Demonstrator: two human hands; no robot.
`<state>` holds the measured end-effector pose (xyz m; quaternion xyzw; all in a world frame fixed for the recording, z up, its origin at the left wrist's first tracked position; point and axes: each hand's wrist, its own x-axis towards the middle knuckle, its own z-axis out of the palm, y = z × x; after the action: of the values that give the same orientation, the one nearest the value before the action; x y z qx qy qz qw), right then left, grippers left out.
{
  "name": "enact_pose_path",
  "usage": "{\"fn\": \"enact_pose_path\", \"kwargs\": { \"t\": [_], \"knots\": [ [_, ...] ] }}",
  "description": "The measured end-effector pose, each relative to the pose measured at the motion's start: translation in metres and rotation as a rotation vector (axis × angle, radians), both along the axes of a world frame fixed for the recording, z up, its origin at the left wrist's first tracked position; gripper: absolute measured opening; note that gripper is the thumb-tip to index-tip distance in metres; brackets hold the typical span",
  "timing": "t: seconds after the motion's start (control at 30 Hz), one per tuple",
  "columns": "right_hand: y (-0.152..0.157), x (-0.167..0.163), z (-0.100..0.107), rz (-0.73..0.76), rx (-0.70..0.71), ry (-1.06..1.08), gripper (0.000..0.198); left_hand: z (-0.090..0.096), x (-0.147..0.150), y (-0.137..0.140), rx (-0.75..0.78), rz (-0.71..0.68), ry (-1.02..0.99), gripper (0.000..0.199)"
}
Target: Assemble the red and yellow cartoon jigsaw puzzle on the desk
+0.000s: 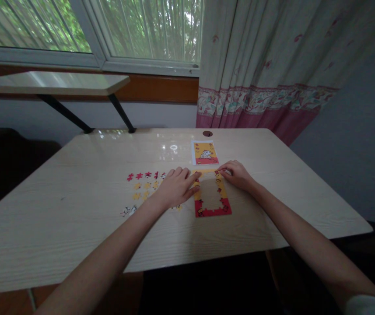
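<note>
A jigsaw puzzle border point(212, 212) lies flat on the table, yellow along its upper part and red along the bottom. Its middle is open and shows bare tabletop. My left hand point(176, 188) rests at the border's upper left, index finger and thumb spread apart on its edge. At the upper right corner, my right hand point(239, 175) pinches the border's edge between thumb and fingers. Left of the border lie loose pieces in rows: red puzzle pieces point(139, 176), yellow puzzle pieces point(137, 196) and white patterned puzzle pieces point(131, 211). My left hand and forearm hide some of them.
A reference picture card point(206, 153) with a white animal lies just beyond the border. The pale wooden table point(85, 188) has a round cable hole point(207, 133) near its back edge. A raised shelf point(75, 83) stands at the back left, and a curtain point(256, 65) hangs behind.
</note>
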<state>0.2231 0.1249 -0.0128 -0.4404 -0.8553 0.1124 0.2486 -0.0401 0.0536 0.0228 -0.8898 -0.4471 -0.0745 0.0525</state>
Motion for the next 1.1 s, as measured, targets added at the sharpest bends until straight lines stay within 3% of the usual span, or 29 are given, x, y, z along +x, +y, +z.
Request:
{"fn": "enact_pose_path", "kwargs": {
  "t": [0.1,0.23,0.43,0.67,0.9,1.1],
  "knots": [
    [0.000,0.000,-0.001,0.009,0.018,0.009,0.015,0.015,-0.020,0.001,-0.018,0.005,-0.019,0.043],
    [0.003,0.001,-0.004,0.006,0.028,0.026,0.013,0.034,-0.072,0.001,-0.058,0.075,-0.040,0.032],
    [0.004,0.001,-0.006,0.001,0.010,0.044,0.012,0.030,-0.141,-0.025,-0.195,0.202,-0.154,0.030],
    [0.003,0.001,-0.002,0.026,0.013,0.058,0.012,0.012,-0.147,-0.048,-0.301,0.271,-0.265,0.033],
    [0.004,0.000,-0.003,0.028,0.017,0.055,0.011,0.009,-0.154,-0.051,-0.331,0.321,-0.262,0.030],
    [0.004,0.000,-0.003,0.020,0.002,0.045,0.012,0.007,-0.154,-0.048,-0.369,0.367,-0.226,0.040]
  ]
}}
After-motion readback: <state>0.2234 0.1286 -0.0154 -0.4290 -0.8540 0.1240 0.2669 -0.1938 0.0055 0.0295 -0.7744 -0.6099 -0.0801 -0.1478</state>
